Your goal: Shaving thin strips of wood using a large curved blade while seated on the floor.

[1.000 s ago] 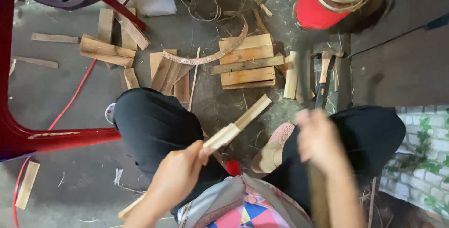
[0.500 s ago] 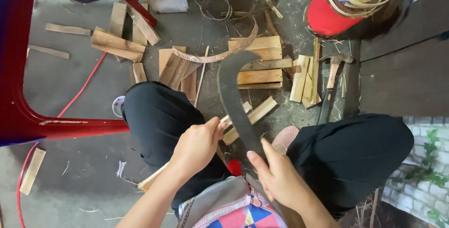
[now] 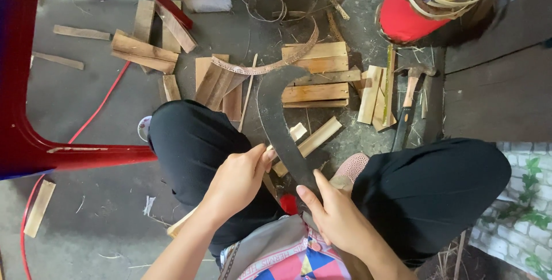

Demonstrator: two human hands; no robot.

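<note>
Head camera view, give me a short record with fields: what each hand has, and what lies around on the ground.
left hand: grips a thin wood strip, low end, between the knees
right hand: holds a dark curved blade near its lower end, thumb along the metal
blade and strip: blade lies across the strip, tip curling away from the person
ground ahead: stacked wood blocks, loose slats, a hammer
far right: red drum topped with coiled strips
left: red metal frame
</note>
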